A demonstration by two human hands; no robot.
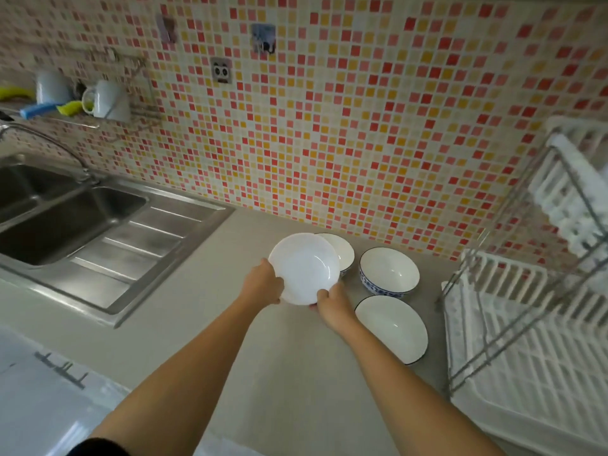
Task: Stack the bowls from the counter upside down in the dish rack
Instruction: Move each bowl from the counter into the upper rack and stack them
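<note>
Four bowls were in view, one of them in the hands. Plain white bowl (304, 268) was held mouth-up, tilted toward the camera, above the grey counter (204, 327). Left hand (263, 284) gripped its left rim, fingers curled under. Right hand (330, 304) gripped the lower right rim, thumb on the edge, fingers hidden beneath. Both hands closed on that one bowl, bowl sitting between them and slightly beyond the knuckles.

Behind it, partly covered, a dark-rimmed bowl (342, 250) stood upright on the counter. Just right of that, a blue-patterned bowl (388, 273), upright, near the tiled wall. Nearer the camera, a wide shallow bowl (393, 327) with dark rim, close beside the right wrist; touching or not, cannot tell.

White dish rack (526, 340) with metal frame stood at the right edge of the counter, near the bowls but apart from them; lower tier looked bare, upper tier blurred. Steel sink (65, 222) with ribbed drainboard lay well to the left. Mosaic tile wall (362, 126) in red, orange and cream ran behind everything.
</note>
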